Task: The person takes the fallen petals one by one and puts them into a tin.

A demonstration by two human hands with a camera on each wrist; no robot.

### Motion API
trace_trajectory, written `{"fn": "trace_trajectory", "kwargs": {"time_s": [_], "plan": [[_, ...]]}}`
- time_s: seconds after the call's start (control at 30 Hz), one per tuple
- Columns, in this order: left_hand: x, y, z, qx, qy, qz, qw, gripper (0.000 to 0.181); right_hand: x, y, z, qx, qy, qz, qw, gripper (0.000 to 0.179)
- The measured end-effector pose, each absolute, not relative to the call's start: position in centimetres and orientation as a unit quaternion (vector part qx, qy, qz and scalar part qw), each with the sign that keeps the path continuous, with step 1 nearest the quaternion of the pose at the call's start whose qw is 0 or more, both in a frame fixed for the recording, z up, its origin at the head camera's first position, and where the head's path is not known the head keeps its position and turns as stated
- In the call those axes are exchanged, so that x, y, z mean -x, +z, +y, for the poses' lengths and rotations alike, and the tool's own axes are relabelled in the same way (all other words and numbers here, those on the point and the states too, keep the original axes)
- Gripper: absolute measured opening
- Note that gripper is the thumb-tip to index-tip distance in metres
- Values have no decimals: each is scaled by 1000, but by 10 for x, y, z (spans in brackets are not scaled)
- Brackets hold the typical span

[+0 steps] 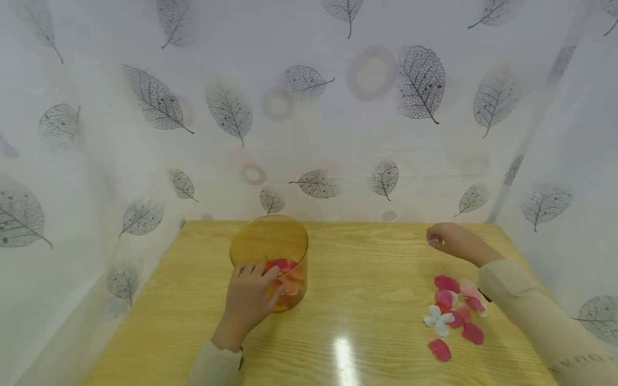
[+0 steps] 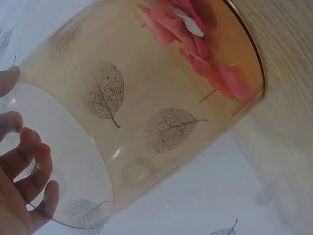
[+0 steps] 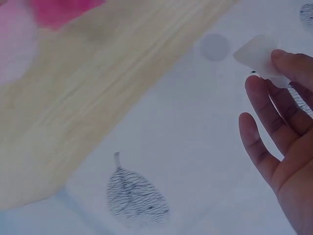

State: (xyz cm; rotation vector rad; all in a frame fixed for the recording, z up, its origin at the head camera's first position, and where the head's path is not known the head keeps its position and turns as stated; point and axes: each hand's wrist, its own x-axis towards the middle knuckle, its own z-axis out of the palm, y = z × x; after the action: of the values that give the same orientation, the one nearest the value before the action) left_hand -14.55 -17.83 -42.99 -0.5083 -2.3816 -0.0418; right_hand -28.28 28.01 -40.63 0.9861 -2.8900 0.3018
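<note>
An amber see-through container (image 1: 301, 276) stands upright on the wooden table, with pink and red petals (image 2: 188, 39) in its lower part. My left hand (image 1: 252, 295) holds it at the near left of its rim, the fingers bent over the edge. At the far right, my right hand (image 1: 446, 239) is raised above the table. Between thumb and forefinger it pinches a pale white petal (image 3: 259, 56), best seen in the right wrist view. Below that forearm lies a loose cluster of red and pink petals (image 1: 472, 333) with a white flower (image 1: 438, 320).
The wooden tabletop (image 1: 357, 279) spans the space between the container and the petal cluster. Pale sheeting with a leaf print (image 1: 333, 145) closes off the back and both sides. A single red petal (image 1: 439, 349) lies nearest the front.
</note>
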Motion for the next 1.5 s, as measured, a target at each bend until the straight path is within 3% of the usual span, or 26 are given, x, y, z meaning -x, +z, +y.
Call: {"fn": "trace_trajectory", "kwargs": {"time_s": [0.3,0.57,1.17,1.5], "plan": [[146,-429,-178,198,-9,-915,350,32,284,-343,157,-407,120,-900,97,9],[145,-430,-179,195,-6,-919,342,32,277,-315,57,-533,130,-825,133,5],[144,-428,-180,194,-16,-920,339,33,288,-340,-48,-579,62,-812,43,6],[146,-430,-180,194,-23,-922,334,36,287,-353,-70,-559,22,-829,-22,13]]}}
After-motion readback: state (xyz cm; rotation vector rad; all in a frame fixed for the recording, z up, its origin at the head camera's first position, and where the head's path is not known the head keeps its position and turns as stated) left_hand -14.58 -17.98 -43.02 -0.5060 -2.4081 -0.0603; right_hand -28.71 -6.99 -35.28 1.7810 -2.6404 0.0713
